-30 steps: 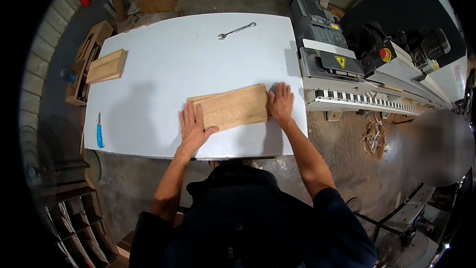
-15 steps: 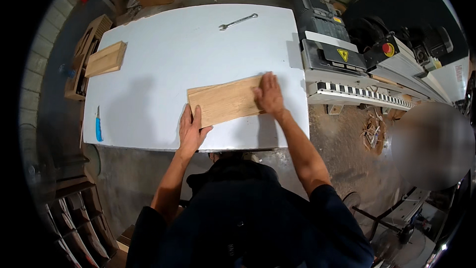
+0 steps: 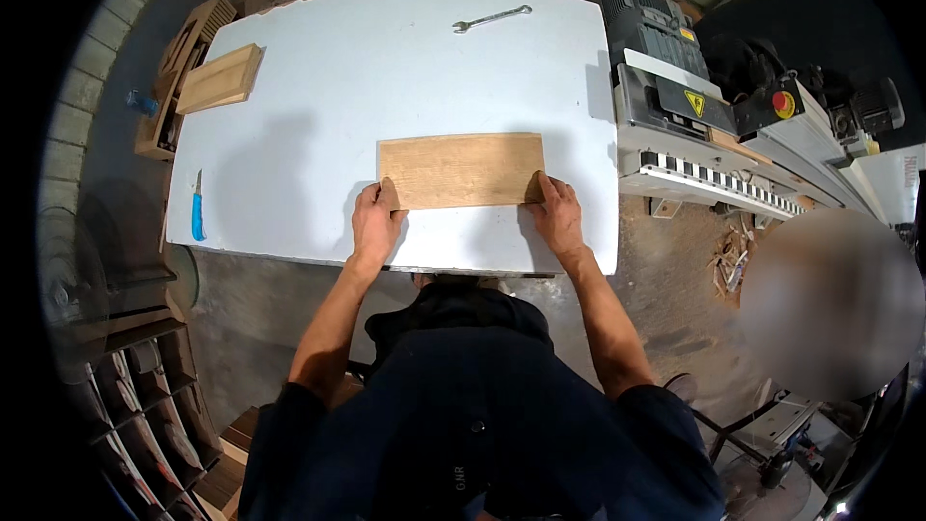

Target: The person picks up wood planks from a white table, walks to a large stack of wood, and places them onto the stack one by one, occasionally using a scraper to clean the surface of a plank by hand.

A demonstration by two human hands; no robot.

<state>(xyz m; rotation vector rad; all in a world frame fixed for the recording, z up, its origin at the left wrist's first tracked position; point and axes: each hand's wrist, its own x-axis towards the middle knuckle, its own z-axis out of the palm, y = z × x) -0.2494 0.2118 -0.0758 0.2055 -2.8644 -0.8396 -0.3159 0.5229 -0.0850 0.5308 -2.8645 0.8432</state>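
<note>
A flat, light-brown wooden board [image 3: 461, 172] lies in front of me over the white tabletop [image 3: 386, 68], its long side running left to right. My left hand [image 3: 378, 220] grips its near left corner, thumb on top and the other fingers at the edge. At the opposite end, my right hand [image 3: 557, 212] holds the near right corner in a similar way. Fingers beneath the wood are hidden. Whether the board rests on the table or is slightly raised, I cannot tell.
More wooden boards [image 3: 220, 79] lie at the table's far left. A blue-handled knife [image 3: 198, 212] is near the left edge, and a combination wrench [image 3: 492, 19] at the far side. A machine with a motor [image 3: 648, 19] adjoins the right edge; a shelf rack [image 3: 145, 405] stands lower left.
My right hand has gone from lying flat over the board's right end to gripping its near right corner. The board has turned from slanted to nearly level.
</note>
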